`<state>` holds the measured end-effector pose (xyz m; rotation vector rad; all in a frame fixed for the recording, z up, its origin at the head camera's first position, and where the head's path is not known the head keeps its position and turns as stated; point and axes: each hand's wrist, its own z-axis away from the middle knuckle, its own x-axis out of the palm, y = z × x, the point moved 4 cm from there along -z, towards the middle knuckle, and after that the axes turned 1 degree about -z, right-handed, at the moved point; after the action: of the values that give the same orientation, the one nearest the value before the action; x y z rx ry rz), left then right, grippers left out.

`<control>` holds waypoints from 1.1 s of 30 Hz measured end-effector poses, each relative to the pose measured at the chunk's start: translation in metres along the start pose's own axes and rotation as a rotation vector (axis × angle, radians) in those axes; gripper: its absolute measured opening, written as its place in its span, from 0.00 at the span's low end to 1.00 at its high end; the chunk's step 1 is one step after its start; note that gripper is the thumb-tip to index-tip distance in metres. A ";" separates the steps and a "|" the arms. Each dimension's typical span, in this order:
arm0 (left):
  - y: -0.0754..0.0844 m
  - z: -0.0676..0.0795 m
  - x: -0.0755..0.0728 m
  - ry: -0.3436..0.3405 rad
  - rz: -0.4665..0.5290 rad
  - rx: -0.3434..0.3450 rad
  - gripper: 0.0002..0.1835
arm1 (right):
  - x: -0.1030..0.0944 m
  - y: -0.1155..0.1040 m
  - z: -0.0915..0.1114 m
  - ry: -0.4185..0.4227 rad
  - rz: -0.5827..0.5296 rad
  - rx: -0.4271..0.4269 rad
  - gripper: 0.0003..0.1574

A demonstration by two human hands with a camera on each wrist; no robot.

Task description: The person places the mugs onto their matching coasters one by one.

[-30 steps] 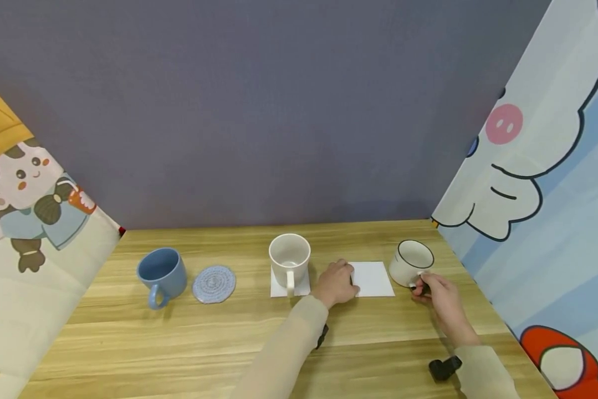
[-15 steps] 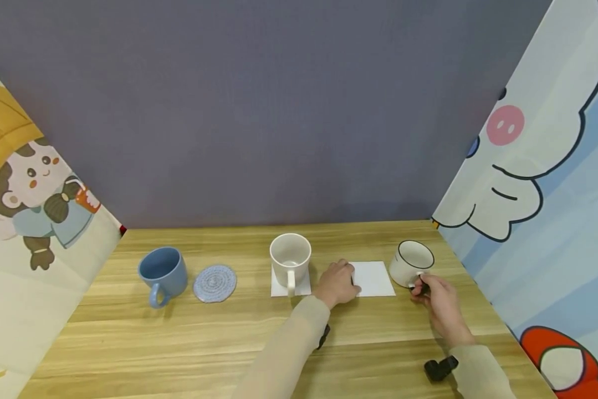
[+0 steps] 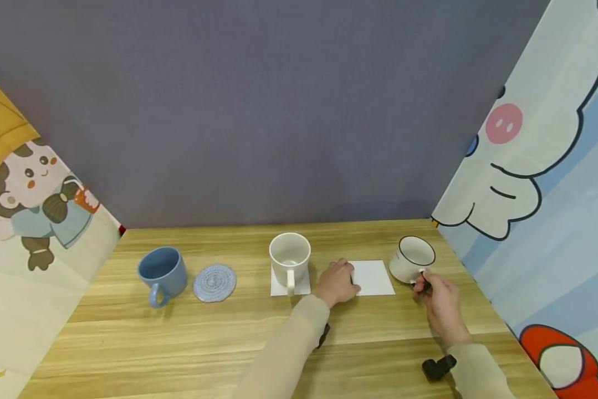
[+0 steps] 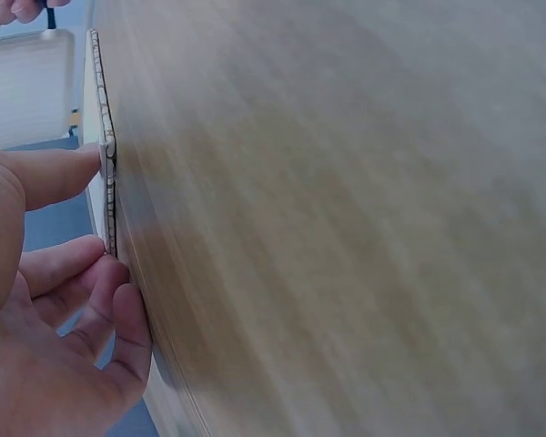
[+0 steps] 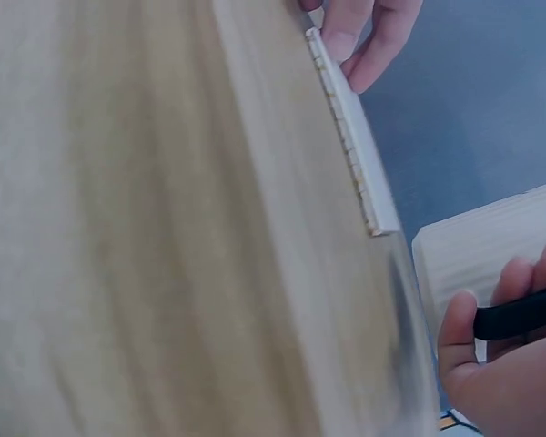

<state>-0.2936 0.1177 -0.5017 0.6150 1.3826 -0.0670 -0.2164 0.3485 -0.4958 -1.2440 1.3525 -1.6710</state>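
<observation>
On the right in the head view, my right hand point(image 3: 443, 305) grips the handle of a white mug point(image 3: 403, 267) with a dark rim. The dark handle point(image 5: 519, 314) shows between the curled fingers in the right wrist view, and the mug leans a little. Left of it lies a square white coaster point(image 3: 373, 278). My left hand point(image 3: 336, 284) holds this coaster by its left side, thumb at the near corner and fingers farther back. The left wrist view shows the thumb and fingertips against the thin coaster edge point(image 4: 107, 146).
A plain white mug point(image 3: 281, 271) stands on another square white coaster point(image 3: 277, 290), just left of my left hand. Farther left are a round woven blue coaster point(image 3: 214, 283) and a blue mug point(image 3: 171, 275). A grey panel point(image 3: 279, 111) rises behind the wooden table point(image 3: 179, 349).
The dark-rimmed mug has risen slightly in my right hand and tips a little. My left hand and the white coaster stay in place.
</observation>
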 end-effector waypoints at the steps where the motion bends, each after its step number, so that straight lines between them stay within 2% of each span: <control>1: 0.000 0.000 0.000 -0.002 0.001 -0.002 0.26 | 0.000 -0.001 0.000 -0.002 -0.013 -0.010 0.18; 12: 0.001 0.001 0.000 -0.007 0.021 0.005 0.27 | 0.011 -0.014 0.011 -0.007 0.014 -0.075 0.19; 20: -0.001 -0.001 0.000 0.007 0.022 0.005 0.21 | 0.027 -0.021 0.015 -0.037 0.021 -0.090 0.20; 33: 0.000 0.001 -0.002 -0.002 0.034 -0.001 0.26 | 0.044 -0.010 0.020 -0.050 0.001 -0.035 0.18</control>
<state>-0.2933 0.1167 -0.5000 0.6372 1.3694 -0.0392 -0.2123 0.3042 -0.4737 -1.2968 1.3575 -1.6115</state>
